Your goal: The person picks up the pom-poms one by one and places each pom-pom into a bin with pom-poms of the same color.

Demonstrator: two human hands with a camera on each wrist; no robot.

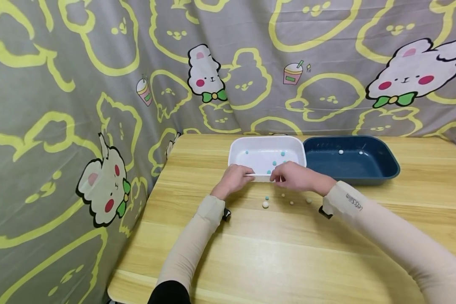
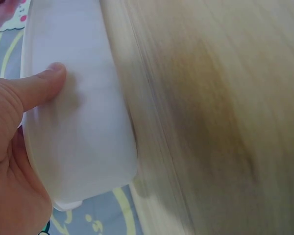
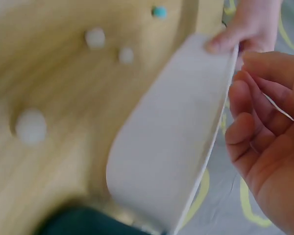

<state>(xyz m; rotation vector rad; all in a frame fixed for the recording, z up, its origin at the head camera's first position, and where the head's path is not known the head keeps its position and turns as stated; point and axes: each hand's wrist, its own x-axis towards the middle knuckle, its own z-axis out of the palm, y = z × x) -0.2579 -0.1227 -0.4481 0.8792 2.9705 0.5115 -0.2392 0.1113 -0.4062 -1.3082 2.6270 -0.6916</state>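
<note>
My left hand [image 1: 233, 179] grips the near wall of a white plastic basin [image 1: 266, 145] at its left part. In the left wrist view the thumb presses on the outside of the basin [image 2: 88, 132], and the other fingers go behind the rim. Over the right part of that same wall is my right hand [image 1: 296, 177]. Its fingers [image 3: 241, 134] are loosely bent beside the rim, and nothing shows between them. Several small teal balls [image 1: 275, 163] lie inside the white basin.
A dark blue basin [image 1: 393, 171] stands right beside the white one, with small white balls [image 1: 340, 152] in it. On the wooden table [image 1: 270, 261], in front of the basins, lie a teal ball [image 1: 267, 198] and several white balls [image 1: 265, 204]. A patterned curtain [image 1: 251, 114] hangs behind.
</note>
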